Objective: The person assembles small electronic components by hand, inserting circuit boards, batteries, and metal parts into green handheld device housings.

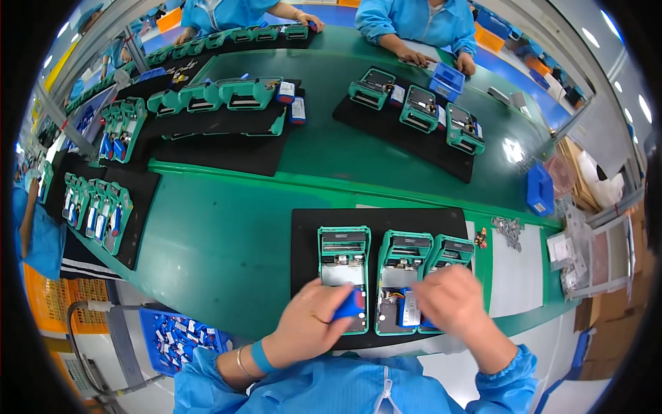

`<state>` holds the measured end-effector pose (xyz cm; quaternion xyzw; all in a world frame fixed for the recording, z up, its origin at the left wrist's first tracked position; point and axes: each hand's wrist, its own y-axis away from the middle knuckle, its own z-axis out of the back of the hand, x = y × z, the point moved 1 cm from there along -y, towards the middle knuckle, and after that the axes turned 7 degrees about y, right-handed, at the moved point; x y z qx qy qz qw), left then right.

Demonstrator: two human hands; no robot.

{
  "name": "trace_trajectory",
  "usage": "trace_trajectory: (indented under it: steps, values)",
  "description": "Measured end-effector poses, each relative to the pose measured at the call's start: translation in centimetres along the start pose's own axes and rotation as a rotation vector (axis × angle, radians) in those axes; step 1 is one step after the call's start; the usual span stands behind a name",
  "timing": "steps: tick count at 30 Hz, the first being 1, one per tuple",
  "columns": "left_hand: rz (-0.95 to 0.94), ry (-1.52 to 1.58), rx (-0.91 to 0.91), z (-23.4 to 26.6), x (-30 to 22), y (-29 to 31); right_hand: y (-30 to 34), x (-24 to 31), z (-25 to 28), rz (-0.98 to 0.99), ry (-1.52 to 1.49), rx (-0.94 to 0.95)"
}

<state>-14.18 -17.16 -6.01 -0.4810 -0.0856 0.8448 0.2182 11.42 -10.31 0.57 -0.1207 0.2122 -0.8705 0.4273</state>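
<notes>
My left hand [312, 321] is closed on a blue battery pack [350, 305] with a reddish end, above the lower part of the left green-framed device housing [344, 274]. Two more such housings lie to its right on a black mat [307, 238]: the middle housing [401, 278] and the right housing [449, 250]. Within the middle housing's lower part sits a blue battery with a white label [409, 310], with coloured wires beside it. My right hand [452, 301] hovers over the right housing and partly covers it. Its fingers are smeared by motion, so what they hold cannot be made out.
Loose small metal parts [508, 232] lie on a white sheet at right. A blue bin [540, 188] stands behind them. Low at left is a blue crate [181, 338] full of batteries. More housings [422, 108] rest on a mat across the table, where co-workers [417, 31] sit.
</notes>
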Motion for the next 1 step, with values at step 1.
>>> trace_trajectory:
  steps: [1]
  values:
    - [0.098, 0.036, -0.052, 1.07, 0.38, 0.81, -0.39, 0.75, -1.22, 0.025, -0.046, 0.025]
